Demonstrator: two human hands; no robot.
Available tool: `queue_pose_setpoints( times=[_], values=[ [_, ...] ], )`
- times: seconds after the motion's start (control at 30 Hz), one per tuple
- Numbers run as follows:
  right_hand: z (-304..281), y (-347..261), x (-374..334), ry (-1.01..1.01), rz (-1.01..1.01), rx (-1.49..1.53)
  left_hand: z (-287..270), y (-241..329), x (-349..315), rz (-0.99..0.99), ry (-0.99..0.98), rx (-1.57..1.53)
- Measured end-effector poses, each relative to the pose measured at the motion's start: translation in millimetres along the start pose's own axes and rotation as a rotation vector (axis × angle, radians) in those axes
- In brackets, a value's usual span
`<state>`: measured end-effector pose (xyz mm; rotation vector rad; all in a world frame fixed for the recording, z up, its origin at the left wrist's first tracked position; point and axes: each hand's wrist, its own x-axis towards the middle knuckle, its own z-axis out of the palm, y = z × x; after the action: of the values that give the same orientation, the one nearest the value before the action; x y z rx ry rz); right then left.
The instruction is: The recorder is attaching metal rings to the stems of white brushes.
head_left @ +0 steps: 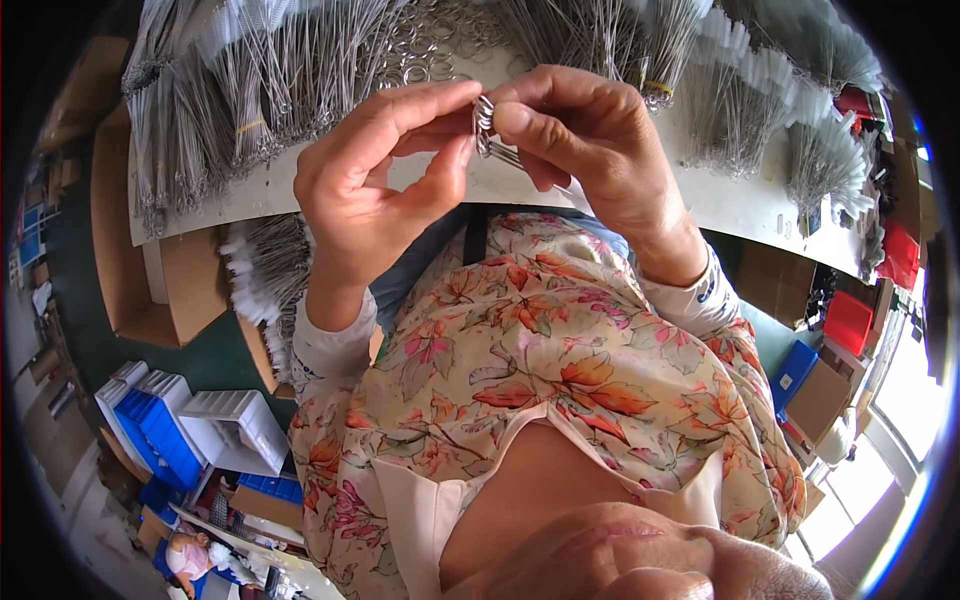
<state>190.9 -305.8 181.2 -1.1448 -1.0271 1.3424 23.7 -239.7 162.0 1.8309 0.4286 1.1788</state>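
Above the near edge of the table, my two hands meet at a metal split ring (477, 122) with several wire loops on it. My left hand (375, 165) pinches the ring from the left, between the tips of thumb and index finger. From the right, my right hand (610, 140) grips the looped ends, thumb pressed against bent fingers. Thin wire stems (506, 154) run from the loops down under the right hand, whose palm hides the rest of them. They look like the looped wire brushes lying in bundles around.
Bundles of wire brushes with white bristles (275, 75) cover the white table (400, 178) left and right. A heap of loose rings (430, 50) lies at the far middle. Cardboard boxes (190, 290) and plastic bins (235, 430) stand at the left. Another person (187, 555) is far off, lower left.
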Motion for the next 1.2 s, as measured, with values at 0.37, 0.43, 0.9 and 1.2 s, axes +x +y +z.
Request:
queue_pose_setpoints(
  times=[0.37,0.43,0.9,1.2],
  values=[
    [-9.4,9.0,14.4,-0.093,-0.066,-0.142,-11.9,-9.7,12.1,-0.045,-0.084,0.027],
    [-11.2,12.2,16.9,-0.082,-0.085,-0.151,-7.5,-10.9,13.5,-0.167,-0.046,-0.086],
    [-22.9,19.9,39.2,-0.017,0.105,0.034,-7.2,-47.7,26.1,-0.574,-0.051,-0.632],
    [-16.2,26.4,43.2,-0.049,0.129,0.022,-13.7,-66.0,20.2,-0.771,0.04,-0.732]
  ],
)
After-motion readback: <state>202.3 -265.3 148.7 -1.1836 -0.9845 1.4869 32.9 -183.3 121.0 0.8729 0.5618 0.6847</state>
